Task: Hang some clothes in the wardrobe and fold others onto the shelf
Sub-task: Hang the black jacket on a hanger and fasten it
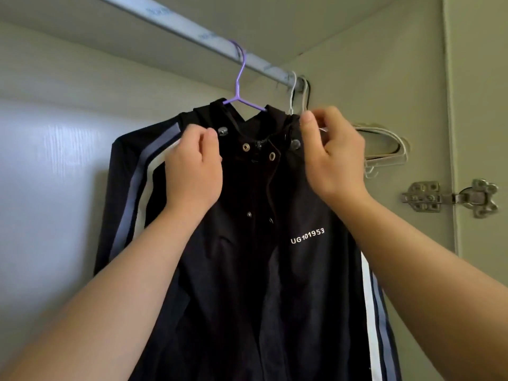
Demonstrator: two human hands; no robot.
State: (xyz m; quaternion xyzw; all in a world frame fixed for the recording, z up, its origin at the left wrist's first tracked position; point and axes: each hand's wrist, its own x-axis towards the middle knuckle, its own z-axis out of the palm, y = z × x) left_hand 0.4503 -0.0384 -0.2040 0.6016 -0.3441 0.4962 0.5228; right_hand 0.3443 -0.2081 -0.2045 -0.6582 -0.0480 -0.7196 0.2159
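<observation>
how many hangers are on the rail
4: the purple hanger carrying the black jacket, plus three empty hangers, white and black, bunched at the rail's right end; others may hide behind them.

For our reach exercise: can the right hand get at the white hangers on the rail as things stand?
Probably yes: the right hand is beside the white hangers with nothing between, though it pinches the jacket.

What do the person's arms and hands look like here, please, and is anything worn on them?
Both arms are bare: the left forearm and right forearm show no sleeves up to the frame's edge. The left hand and right hand wear no gloves, and no rings, watch or bracelet can be seen. The visible fingernails look short and unpainted.
</observation>
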